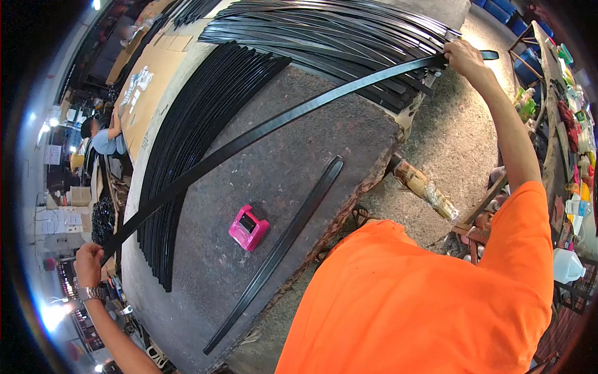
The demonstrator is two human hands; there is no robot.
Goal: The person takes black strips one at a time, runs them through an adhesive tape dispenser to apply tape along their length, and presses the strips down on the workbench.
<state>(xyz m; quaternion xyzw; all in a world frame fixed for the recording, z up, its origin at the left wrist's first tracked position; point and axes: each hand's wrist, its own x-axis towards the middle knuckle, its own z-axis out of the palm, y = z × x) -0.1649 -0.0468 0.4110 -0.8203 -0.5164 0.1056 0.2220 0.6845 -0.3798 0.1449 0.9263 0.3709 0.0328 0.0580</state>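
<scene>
A long black strip (274,124) is stretched diagonally above the dark table (218,262). My left hand (88,265), with a watch at the wrist, is closed on its lower left end. Near the other end my right hand (460,57) grips the same strip, and its rounded tip sticks out past the fingers. Below the stretched strip lie a bright pink device (248,227) with a dark window and another black strip (280,249) near the table's edge.
Many black strips lie in a row (205,131) at the left, and a large pile of strips (324,34) covers the far end. A person (107,138) is at a cardboard-covered surface (149,93). A wrapped cylindrical object (425,188) juts out beside the table's right edge.
</scene>
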